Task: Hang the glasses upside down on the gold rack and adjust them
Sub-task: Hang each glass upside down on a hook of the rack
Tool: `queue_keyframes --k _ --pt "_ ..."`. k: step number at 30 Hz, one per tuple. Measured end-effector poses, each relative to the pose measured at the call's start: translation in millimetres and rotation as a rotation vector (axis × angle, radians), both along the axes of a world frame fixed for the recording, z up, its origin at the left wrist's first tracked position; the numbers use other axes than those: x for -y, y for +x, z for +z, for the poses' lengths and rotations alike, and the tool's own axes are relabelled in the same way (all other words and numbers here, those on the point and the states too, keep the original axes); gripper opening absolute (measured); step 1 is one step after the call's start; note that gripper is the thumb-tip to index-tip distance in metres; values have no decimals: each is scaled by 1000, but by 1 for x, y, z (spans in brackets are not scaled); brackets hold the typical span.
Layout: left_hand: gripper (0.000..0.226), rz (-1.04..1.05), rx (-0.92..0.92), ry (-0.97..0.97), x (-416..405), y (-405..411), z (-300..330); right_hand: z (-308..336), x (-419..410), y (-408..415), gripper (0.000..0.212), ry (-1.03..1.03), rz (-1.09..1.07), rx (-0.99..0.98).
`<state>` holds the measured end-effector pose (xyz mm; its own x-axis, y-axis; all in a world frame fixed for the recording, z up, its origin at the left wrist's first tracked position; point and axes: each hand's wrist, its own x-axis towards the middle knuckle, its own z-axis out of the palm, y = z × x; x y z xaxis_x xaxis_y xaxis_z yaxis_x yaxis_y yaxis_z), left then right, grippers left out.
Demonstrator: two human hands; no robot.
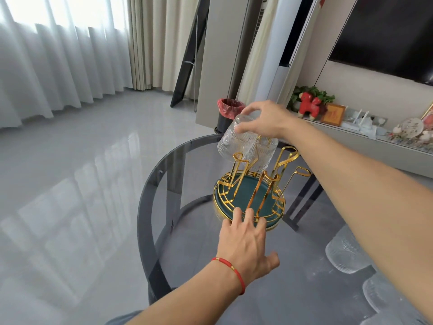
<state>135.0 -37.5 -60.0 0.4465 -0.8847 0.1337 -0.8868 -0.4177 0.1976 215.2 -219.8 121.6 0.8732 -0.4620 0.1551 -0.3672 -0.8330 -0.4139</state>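
Right hand [264, 119] grips the base of an upside-down ribbed glass [228, 139], tilted over a prong of the gold rack [250, 191]; a second inverted glass [260, 156] hangs just beside it. Left hand [246, 245], fingers spread and holding nothing, presses on the rack's near rim. Rack sits on the round glass desk [164, 207]. Two more glasses [346, 252] stand on the desk at right.

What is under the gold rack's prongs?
A dark green round tray sits inside the gold rack base, on the glass table. The left hand covers its near edge.
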Motion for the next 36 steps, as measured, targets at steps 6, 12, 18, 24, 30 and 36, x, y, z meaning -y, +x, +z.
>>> queue_keyframes --k 6,12,18,24,30,36 --pt "73 14 15 3 2 -1 0 -5 2 8 71 -84 89 -273" --pt "70 19 29 -5 4 -1 -1 -7 1 14 74 -118 115 -361" --pt "70 25 33 -1 5 -1 -1 -11 -5 1 83 -293 81 -345" --pt "57 37 85 -100 12 -8 9 -22 -19 -52 68 -386 70 -58" --pt "44 -109 -130 -333 16 -24 15 -54 -27 -170 49 -313 -46 292" --pt "38 -177 -712 -341 23 -43 23 -97 -39 -307 24 -93 -327 460"
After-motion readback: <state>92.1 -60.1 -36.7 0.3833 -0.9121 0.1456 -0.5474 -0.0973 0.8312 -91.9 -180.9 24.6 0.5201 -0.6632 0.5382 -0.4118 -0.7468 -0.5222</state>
